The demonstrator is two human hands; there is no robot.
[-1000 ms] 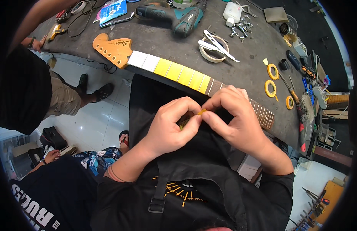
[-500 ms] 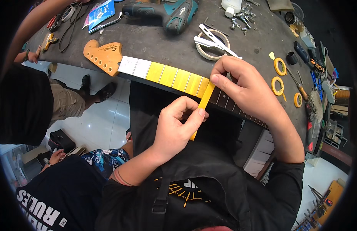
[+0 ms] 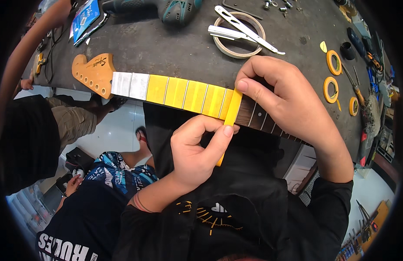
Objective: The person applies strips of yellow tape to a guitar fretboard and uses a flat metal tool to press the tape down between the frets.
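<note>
A guitar neck lies along the near edge of the workbench, its wooden headstock to the left. White tape covers the first frets and yellow tape the following ones; the dark fretboard shows bare further right. Across the neck runs a strip of yellow masking tape beside a fret. My right hand pinches its far end at the fretboard's far edge. My left hand pinches the strip between thumb and fingers at the near edge, and the strip's loose end hangs below.
Beyond the neck lie a tape roll with a white straight razor on it, and a cordless drill. Small yellow tape rolls and a screwdriver are at right. Another person's legs stand at left; someone else sits nearby.
The view has moved closer, shifting the bench things upward. Both hands keep hold of the tape strip, which now lies nearer the last taped fret.
</note>
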